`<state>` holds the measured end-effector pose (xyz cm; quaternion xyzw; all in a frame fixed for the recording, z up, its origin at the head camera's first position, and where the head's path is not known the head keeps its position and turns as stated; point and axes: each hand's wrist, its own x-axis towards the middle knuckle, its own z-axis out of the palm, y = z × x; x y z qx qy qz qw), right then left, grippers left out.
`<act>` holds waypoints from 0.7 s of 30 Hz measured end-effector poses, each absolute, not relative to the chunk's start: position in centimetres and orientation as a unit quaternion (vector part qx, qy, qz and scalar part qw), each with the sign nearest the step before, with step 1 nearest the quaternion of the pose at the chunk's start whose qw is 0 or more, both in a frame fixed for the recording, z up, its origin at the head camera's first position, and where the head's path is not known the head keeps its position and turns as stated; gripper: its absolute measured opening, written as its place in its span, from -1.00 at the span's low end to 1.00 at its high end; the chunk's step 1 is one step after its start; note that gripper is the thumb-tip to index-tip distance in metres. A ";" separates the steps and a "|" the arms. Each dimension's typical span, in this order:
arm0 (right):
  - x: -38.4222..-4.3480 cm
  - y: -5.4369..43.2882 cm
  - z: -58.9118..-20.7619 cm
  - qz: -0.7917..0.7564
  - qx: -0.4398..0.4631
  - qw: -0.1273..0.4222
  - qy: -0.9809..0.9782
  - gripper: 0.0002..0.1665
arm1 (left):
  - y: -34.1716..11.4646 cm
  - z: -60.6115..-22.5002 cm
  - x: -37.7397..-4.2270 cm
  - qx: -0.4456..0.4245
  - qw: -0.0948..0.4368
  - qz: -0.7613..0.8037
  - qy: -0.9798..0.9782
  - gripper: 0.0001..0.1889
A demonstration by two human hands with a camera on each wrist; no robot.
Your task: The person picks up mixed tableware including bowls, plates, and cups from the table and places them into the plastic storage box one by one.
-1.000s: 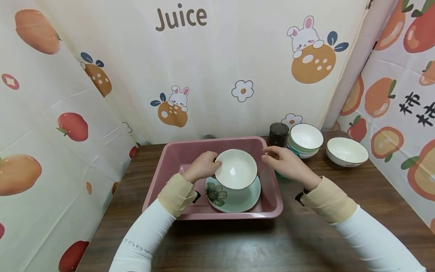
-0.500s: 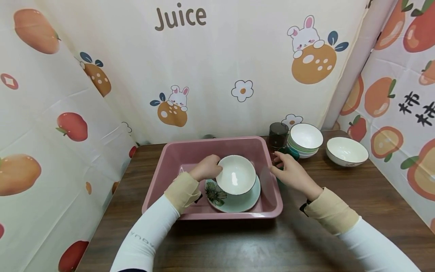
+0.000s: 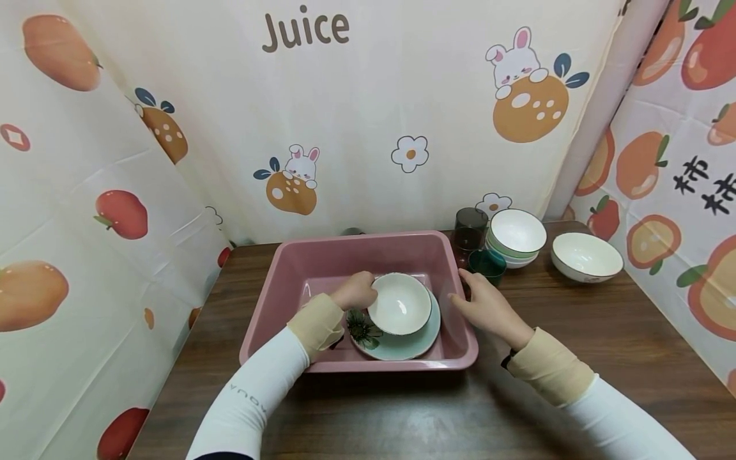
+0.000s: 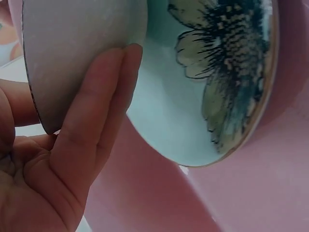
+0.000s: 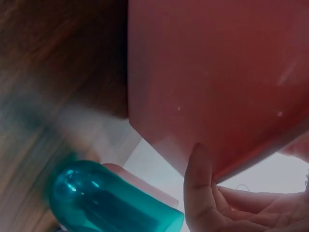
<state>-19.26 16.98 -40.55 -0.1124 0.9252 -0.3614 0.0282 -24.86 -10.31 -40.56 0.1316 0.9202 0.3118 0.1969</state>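
Observation:
My left hand (image 3: 355, 291) grips the left rim of a white bowl (image 3: 399, 305) above a pale green plate (image 3: 416, 345) with a dark flower print. In the left wrist view, fingers (image 4: 99, 92) lie along the bowl's outer wall, and the bowl (image 4: 77, 43) is tilted over the plate (image 4: 164, 130). Whether the bowl touches the plate is unclear. The plate lies in a pink basin (image 3: 382, 366). My right hand (image 3: 489, 305) holds the basin's right rim, thumb inside and fingers outside. In the right wrist view, a finger (image 5: 198, 169) touches the basin's outer wall (image 5: 203, 67).
Right of the basin stand a teal cup (image 3: 487, 265) and a dark glass (image 3: 470, 227). A stack of bowls (image 3: 517, 231) and a single white bowl (image 3: 586, 254) sit further right on the wooden table (image 3: 575, 326). Printed curtains (image 3: 356, 115) close off the back and sides.
My left hand has lowered the white bowl toward the plate, levelling it somewhat. My right hand has come down onto the basin's right rim, uncovering the teal cup.

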 end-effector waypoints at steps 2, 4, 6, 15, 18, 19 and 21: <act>-19.3 17.0 -40.9 -0.363 -0.109 0.029 0.925 -0.21 | -10.3 -40.7 -24.9 0.132 0.193 0.307 0.923 -0.76; -19.3 17.0 -41.3 -0.364 -0.105 0.029 0.925 -0.24 | -10.3 -40.8 -24.9 0.131 0.190 0.305 0.924 -0.77; -19.2 16.9 -41.5 -0.370 -0.105 0.027 0.923 -0.28 | -10.3 -40.8 -24.8 0.128 0.190 0.307 0.923 -0.77; -19.0 16.6 -41.9 -0.383 -0.096 0.010 0.919 -0.35 | -10.2 -41.8 -25.3 0.123 0.203 0.317 0.918 -0.83; -18.9 16.4 -41.9 -0.386 -0.097 0.001 0.917 -0.37 | -10.3 -41.9 -25.3 0.122 0.205 0.313 0.919 -0.82; -18.9 16.4 -42.0 -0.389 -0.098 0.001 0.916 -0.37 | -10.3 -41.9 -25.3 0.121 0.206 0.311 0.920 -0.82; -18.9 16.3 -42.1 -0.395 -0.102 -0.003 0.913 -0.39 | -10.3 -41.9 -25.3 0.122 0.209 0.308 0.920 -0.82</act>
